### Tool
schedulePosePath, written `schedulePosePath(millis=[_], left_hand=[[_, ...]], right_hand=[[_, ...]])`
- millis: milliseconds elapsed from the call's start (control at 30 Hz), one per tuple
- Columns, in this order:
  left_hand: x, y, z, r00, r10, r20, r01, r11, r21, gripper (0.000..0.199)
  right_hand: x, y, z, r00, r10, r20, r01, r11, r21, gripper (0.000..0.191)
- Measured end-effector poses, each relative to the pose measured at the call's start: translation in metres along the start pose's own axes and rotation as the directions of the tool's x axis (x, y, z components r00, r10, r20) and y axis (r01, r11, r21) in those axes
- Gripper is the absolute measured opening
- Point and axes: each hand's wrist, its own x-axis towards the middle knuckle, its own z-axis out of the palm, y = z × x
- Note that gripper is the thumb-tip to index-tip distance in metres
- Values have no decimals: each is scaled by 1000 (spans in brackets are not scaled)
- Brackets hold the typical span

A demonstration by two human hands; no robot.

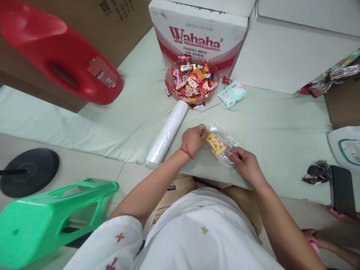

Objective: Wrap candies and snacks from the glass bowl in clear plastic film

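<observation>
A clear plastic bag (231, 140) with wrapped candies inside lies between my hands, low over the table. One candy (215, 144) in it has a yellow wrapper; the others look pinkish. My left hand (194, 138), with a red string on the wrist, pinches the bag's left end. At the opposite end, my right hand (245, 162) grips the plastic between thumb and fingers. Just left of my left hand lies a white roll (168, 133). Beyond it a glass bowl (168, 80) is heaped with colourful wrapped candies.
A Wahaha carton (197, 37) stands behind the bowl, with a light-green packet (232, 93) to the right. A red jug (84, 75) stands at left, a green stool (56, 217) below. A phone (342, 189) and keys (316, 172) lie at right. Another person's feet show lower right.
</observation>
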Motion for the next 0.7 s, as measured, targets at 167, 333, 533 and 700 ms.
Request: schedulePosePath(millis=[167, 333, 533, 700], left_hand=[[-3, 0, 4, 999, -11, -34, 18, 979, 203, 29], [-4, -1, 10, 999, 5, -39, 4, 969, 248, 28], [-6, 3, 9, 1000, 21, 8, -22, 944, 328, 29], [-14, 10, 5, 998, -12, 55, -12, 909, 417, 27]], right_hand=[[-2, 3, -1, 999, 13, -36, -14, 1000, -13, 38], [-11, 7, 0, 991, -74, -112, 62, 992, -105, 29], [-20, 13, 10, 918, -334, -214, 233, 890, -392, 28], [-19, 26, -4, 880, -413, -235, 266, 837, -478, 26]])
